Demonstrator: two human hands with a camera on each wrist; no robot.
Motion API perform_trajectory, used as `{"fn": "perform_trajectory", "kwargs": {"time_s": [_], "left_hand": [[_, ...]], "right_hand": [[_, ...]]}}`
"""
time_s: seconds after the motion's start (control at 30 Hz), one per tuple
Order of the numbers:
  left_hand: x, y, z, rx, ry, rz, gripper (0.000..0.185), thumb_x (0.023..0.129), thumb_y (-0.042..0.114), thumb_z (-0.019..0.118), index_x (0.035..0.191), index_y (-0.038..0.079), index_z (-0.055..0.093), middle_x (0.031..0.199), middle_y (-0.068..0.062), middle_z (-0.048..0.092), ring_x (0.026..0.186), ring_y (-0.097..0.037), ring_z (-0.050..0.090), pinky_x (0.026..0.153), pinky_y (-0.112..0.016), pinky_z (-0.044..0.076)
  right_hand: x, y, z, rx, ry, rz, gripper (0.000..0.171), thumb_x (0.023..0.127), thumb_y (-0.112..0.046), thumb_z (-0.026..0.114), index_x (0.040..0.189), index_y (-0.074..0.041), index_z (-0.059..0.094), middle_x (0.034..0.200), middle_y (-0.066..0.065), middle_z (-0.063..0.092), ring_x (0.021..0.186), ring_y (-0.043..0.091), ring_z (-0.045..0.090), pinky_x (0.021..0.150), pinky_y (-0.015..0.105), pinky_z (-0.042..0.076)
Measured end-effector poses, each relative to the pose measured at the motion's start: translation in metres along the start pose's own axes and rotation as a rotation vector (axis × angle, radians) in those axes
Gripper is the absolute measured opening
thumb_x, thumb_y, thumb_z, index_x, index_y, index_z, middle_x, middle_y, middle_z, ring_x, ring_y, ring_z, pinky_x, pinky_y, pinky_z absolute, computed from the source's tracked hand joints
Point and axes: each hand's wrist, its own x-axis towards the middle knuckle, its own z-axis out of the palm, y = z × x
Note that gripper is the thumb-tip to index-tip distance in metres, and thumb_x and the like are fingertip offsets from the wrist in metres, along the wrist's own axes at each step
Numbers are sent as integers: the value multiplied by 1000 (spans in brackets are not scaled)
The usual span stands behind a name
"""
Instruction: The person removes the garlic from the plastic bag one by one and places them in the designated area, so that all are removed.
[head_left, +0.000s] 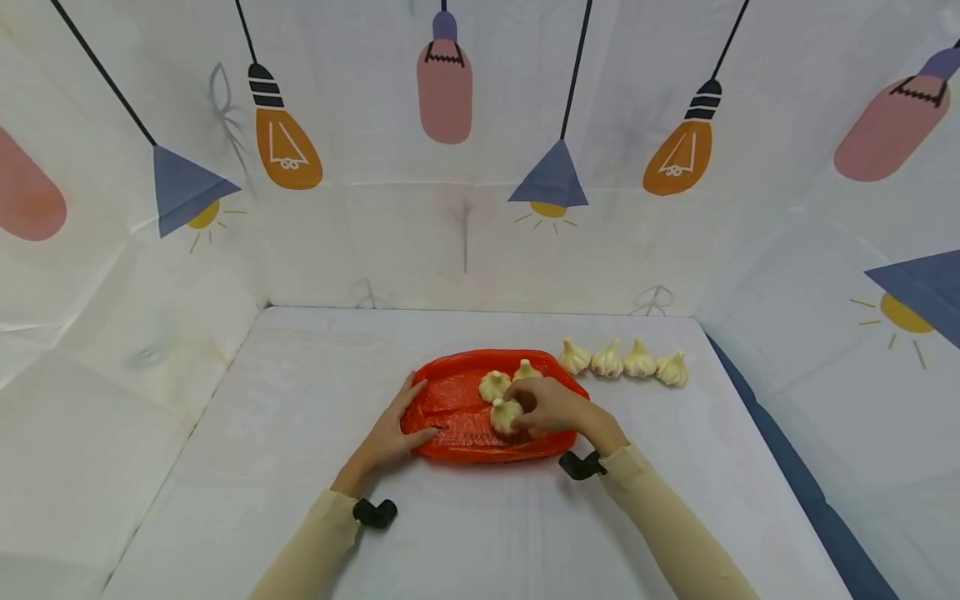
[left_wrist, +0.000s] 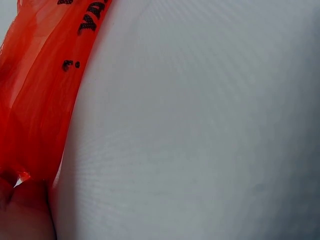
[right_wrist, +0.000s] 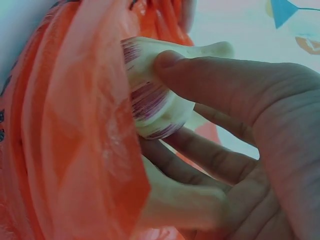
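A red plastic bag [head_left: 453, 396], spread into an oval with raised sides, lies on the white table. My left hand [head_left: 386, 433] holds its left rim, thumb over the inside and fingers along the outside. In the right wrist view, my right hand [right_wrist: 240, 135] pinches a garlic bulb [right_wrist: 162, 97] with purple streaks between thumb and fingers. Seen from the head, this bulb [head_left: 505, 417] is inside the bag, near its front right. Two more bulbs sit in the bag behind it, one garlic bulb [head_left: 493, 386] to the left and another garlic bulb [head_left: 527, 371] further back.
Several garlic bulbs [head_left: 640, 360] stand in a row on the table [head_left: 315, 375], behind and right of the bag. A white sheet [head_left: 465, 242] printed with hanging lamps encloses the table at the back and sides. Dark blue cloth [head_left: 795, 467] shows past the right edge.
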Motion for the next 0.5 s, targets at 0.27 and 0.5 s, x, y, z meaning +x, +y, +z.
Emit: {"fn": "perform_trajectory", "kwargs": {"time_s": [0.27,0.5], "left_hand": [[0,0,0,-23,-2,-27,91,89,30,80,163,14,29,175,-4,3,161,-33,4,126,-64,10],[0,0,0,-14,-5,-27,91,89,31,80,163,14,29,175,-4,3,161,-33,3,126,-64,10]], "right_hand": [[-11,-1,-8,92,77,-4,34,91,-23,80,122,-17,67,125,2,69,118,24,68,99,44,57],[-19,0,-15,95,152,-45,39,90,-27,81,124,-15,67,125,2,67,111,22,69,95,42,59]]}}
